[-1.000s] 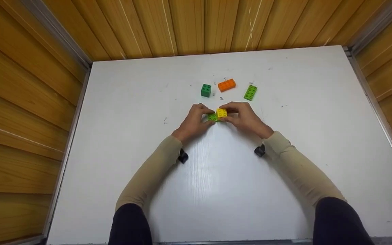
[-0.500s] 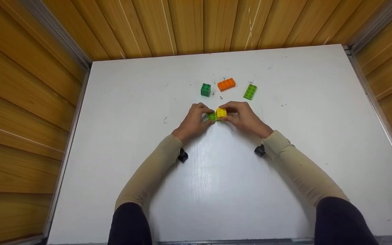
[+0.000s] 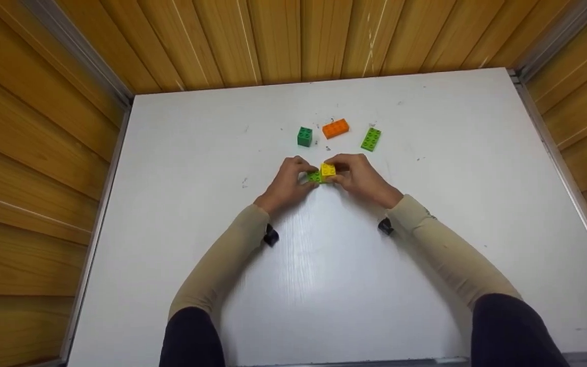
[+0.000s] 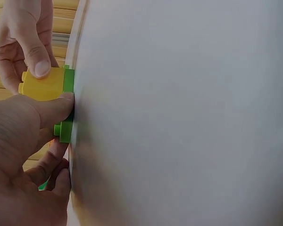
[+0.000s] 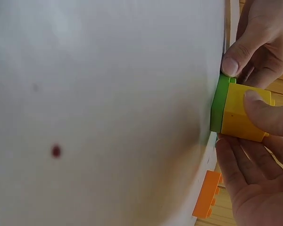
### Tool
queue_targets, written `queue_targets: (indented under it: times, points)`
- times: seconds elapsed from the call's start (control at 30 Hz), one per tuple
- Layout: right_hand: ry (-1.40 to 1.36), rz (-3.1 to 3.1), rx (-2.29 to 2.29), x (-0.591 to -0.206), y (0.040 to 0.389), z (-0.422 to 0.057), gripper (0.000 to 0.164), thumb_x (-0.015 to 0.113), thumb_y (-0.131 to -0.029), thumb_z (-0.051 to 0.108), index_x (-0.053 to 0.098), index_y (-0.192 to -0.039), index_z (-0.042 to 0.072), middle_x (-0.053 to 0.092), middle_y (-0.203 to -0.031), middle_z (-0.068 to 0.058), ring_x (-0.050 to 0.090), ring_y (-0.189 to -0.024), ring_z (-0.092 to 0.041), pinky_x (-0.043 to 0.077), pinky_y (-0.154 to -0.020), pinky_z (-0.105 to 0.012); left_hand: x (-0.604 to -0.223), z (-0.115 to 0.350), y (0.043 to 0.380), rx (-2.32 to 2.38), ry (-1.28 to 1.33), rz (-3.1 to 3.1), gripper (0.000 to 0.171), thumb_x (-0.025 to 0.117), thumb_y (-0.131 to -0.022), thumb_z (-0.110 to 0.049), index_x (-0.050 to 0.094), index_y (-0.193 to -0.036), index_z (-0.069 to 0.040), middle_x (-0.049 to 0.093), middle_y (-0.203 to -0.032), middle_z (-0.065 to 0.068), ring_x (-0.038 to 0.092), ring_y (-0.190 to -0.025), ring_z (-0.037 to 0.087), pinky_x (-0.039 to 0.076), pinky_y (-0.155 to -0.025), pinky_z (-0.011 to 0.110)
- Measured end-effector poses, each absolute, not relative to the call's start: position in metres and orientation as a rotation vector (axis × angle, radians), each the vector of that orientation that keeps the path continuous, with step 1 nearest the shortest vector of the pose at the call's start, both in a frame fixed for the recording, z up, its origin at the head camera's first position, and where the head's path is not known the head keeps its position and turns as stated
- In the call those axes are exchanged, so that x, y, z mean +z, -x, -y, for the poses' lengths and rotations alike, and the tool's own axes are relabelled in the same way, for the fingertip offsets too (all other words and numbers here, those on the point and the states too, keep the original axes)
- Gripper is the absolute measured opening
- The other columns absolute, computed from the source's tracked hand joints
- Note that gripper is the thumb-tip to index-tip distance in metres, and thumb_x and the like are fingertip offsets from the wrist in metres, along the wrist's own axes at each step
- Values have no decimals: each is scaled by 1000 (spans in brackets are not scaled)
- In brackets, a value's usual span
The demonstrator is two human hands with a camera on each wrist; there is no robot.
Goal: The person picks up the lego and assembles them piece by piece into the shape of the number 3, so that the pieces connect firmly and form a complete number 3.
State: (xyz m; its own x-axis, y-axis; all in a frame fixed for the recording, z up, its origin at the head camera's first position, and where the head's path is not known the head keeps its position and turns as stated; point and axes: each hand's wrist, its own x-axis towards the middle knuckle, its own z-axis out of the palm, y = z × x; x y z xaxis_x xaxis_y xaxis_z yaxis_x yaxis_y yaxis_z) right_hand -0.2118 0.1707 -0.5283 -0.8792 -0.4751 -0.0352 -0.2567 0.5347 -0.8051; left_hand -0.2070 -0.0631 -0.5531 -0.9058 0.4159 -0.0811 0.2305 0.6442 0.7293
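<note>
Yellow brick (image 3: 328,169), the only one of its colour, sits studs up on the right-hand end of a lower green brick (image 3: 314,176), near the middle of the white desk (image 3: 293,306). Five bricks are in view: one yellow, one orange, one dark green and two flat light green. The yellow one has four studs on a square top, so no long axis stands out from above; the lower green brick's long axis runs left to right between the hands.

The right hand (image 3: 362,176) pinches the yellow brick, thumb on its near face and the other fingers at its far side. The left hand (image 3: 289,178) has its fingers clamped on the lower green brick, thumb in front, with the yellow brick just to the right of that thumb. Whether thumb and yellow brick touch, I cannot tell.

Beyond the hands lie the dark green brick (image 3: 304,136), the orange brick (image 3: 336,128), its long axis mostly crosswise, and the far green brick (image 3: 371,139), its long axis pointing mostly away from the person.
</note>
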Motion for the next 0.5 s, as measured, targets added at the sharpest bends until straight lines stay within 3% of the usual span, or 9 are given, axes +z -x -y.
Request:
queue_targets:
  times: [0.5]
  points:
    - [605,-2532,-1292,-529,213,-170,39,80,-96,7,72,-133,5,74,-132,-12,72,-122,-28,58,-108,-43,-559,68,211,1214,-529,-2582,37,79,-100,-24,75,-136,-16,59,-124,1,48,-127,20,42,-117,38]
